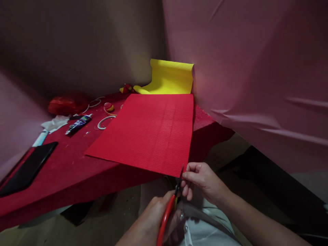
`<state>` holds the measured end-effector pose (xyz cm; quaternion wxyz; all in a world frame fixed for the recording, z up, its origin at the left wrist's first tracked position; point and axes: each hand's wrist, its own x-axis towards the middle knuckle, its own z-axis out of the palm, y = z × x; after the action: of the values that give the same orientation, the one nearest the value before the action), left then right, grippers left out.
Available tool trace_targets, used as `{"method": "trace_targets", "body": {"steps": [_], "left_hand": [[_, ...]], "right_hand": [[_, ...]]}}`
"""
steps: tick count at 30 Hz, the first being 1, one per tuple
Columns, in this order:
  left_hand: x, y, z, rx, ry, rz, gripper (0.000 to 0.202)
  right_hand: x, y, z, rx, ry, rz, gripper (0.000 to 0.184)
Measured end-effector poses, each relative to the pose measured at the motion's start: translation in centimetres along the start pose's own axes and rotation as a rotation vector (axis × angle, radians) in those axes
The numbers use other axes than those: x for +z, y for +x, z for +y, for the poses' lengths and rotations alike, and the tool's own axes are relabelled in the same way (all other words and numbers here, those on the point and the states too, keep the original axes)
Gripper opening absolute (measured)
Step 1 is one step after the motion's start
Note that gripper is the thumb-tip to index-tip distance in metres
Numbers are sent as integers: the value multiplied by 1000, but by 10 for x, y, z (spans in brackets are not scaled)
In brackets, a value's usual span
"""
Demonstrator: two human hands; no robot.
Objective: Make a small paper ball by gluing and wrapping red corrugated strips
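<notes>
A red corrugated sheet [151, 131] lies on the red table [66, 171], its near right corner hanging over the edge. My right hand [202, 182] pinches that corner between thumb and fingers. My left hand [153, 218] is closed round red-handled scissors [169, 208], whose blades point up and meet the sheet's near edge beside my right thumb.
A yellow corrugated sheet [169, 78] curls up at the table's far corner against pink drapes [251, 75]. On the left lie a black phone [28, 169], a glue tube [78, 124], crumpled tissue [55, 123], white rings [104, 122], a red bag [66, 104] and small red-yellow pieces [109, 107].
</notes>
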<state>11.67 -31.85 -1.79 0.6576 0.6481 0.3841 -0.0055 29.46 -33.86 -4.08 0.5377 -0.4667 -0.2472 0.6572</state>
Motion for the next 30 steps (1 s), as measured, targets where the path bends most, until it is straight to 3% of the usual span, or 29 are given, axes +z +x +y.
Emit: {"method": "trace_targets", "body": {"steps": [3, 9, 14, 17, 23, 26, 30], "left_hand": [[-4, -6, -2, 12, 61, -47, 36], [-6, -3, -15, -42, 72, -21, 37], [-4, -5, -9, -17, 42, 1, 37], [2, -2, -2, -63, -76, 29, 37], [14, 25, -1, -338, -510, 103, 57], [16, 36, -8, -370, -616, 147, 56], [18, 43, -17, -300, -662, 163, 49]], "right_hand": [[0, 0, 0, -7, -16, 0, 25], [-2, 3, -5, -49, -40, 21, 21], [-4, 6, -7, -101, -84, 83, 26], [-4, 8, -6, -118, -92, 77, 27], [-5, 7, -6, -96, -124, 49, 27], [-5, 6, -6, -102, -128, 45, 27], [-5, 5, -4, -83, -152, 16, 25]]}}
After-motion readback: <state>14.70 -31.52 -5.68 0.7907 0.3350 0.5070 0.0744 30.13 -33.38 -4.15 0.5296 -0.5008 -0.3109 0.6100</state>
